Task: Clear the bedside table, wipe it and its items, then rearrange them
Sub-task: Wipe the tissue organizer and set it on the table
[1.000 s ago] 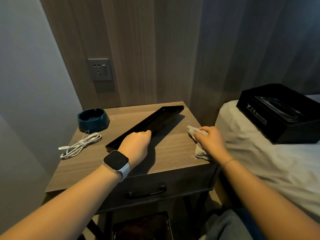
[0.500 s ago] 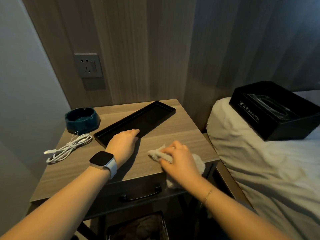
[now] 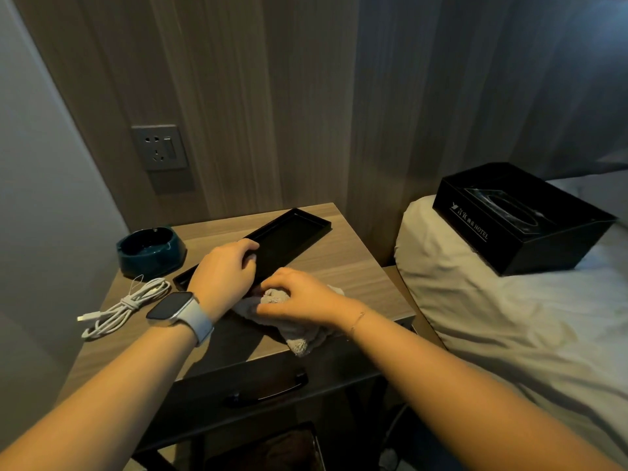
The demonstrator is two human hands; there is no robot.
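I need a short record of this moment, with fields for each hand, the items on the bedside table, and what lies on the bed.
left hand: rests on the near rim of the black tray, thumb over the edge
right hand: presses the cloth on the bedside table
also on table: ashtray, coiled white cable
on bed: black tissue box
cloth position: front edge, partly hanging over
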